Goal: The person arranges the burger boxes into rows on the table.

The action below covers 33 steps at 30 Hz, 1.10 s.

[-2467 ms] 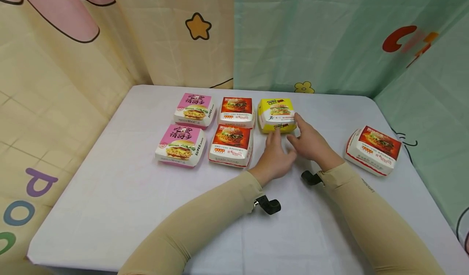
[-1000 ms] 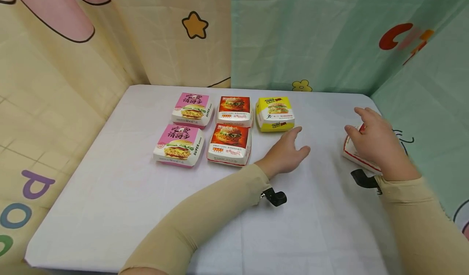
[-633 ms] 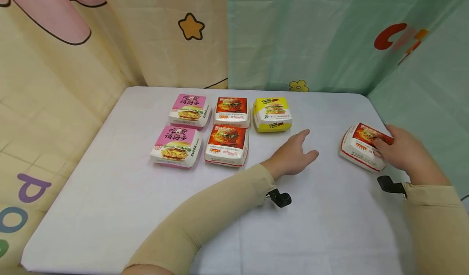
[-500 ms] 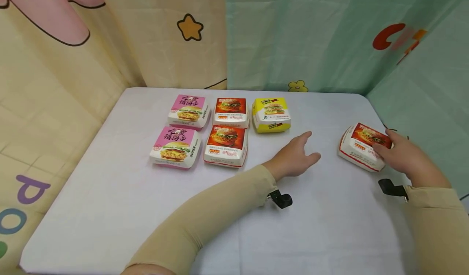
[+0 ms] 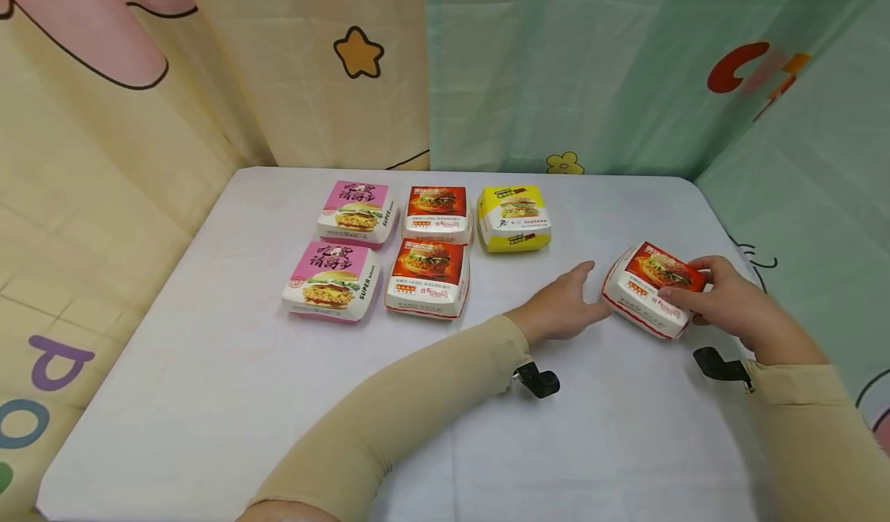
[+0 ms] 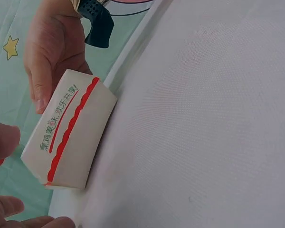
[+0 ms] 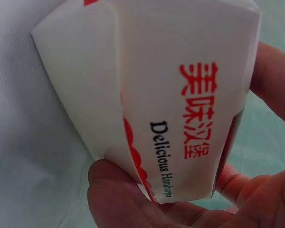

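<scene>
My right hand [image 5: 733, 306] grips a red-and-white burger box [image 5: 653, 290] by its right side, thumb over the top and fingers round the far edge. In the right wrist view the side of this burger box [image 7: 180, 104] fills the middle, with fingers under and behind it. The box is tilted, close over the table. My left hand [image 5: 562, 306] is held out with fingers spread, its fingertips right at the box's left side. The left wrist view shows the burger box [image 6: 69, 133] between the right hand [image 6: 57, 47] and the left hand's fingers [image 6: 2, 140].
Two pink burger boxes [image 5: 330, 283], two red-and-white burger boxes [image 5: 427, 279] and a yellow burger box [image 5: 514, 219] stand in rows towards the back of the white table [image 5: 208, 398]. Printed curtains [image 5: 556, 66] hang around the back and sides.
My right hand went from the yellow box to the far-right red-and-white box, gripped it and brought it leftward. My left hand moved right, away from the yellow box, towards it.
</scene>
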Motion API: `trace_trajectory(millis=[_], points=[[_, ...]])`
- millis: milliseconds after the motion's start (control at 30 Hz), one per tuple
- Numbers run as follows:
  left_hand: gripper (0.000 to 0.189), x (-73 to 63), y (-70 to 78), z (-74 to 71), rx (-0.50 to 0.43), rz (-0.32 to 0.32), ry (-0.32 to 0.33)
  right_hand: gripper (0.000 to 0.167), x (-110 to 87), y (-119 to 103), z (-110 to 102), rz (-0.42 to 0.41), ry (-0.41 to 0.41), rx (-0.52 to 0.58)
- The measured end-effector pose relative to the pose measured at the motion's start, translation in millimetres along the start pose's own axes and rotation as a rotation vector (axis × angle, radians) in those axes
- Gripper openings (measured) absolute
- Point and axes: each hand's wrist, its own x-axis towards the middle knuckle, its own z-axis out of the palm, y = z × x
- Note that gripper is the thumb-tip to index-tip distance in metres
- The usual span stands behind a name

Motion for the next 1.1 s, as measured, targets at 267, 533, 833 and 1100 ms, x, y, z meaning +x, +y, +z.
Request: trace_trajectory(millis=[267, 533, 833, 1100], points=[[0.081, 3.0, -4.9, 4.3, 0.031, 0.044, -0.106, 0.102, -2.0, -16, 12, -0.028, 0.050, -0.052], [0.082, 3.0, -8.8, 2.6, -0.002, 0.049, -0.057, 0.080, -4.2, -21, 13, -0.057, 0.144, -0.066], [0.074, 1.5, -12.3, -2.0, 0.012, 0.062, 0.077, 0.070, -6.5, -32, 17, -0.113, 0.131, -0.015], [0.073, -8.6, -12.0, -8.5, 0.050, 0.016, 0.132, 0.067, -8.4, -45, 21, -0.139, 0.089, -0.010]])
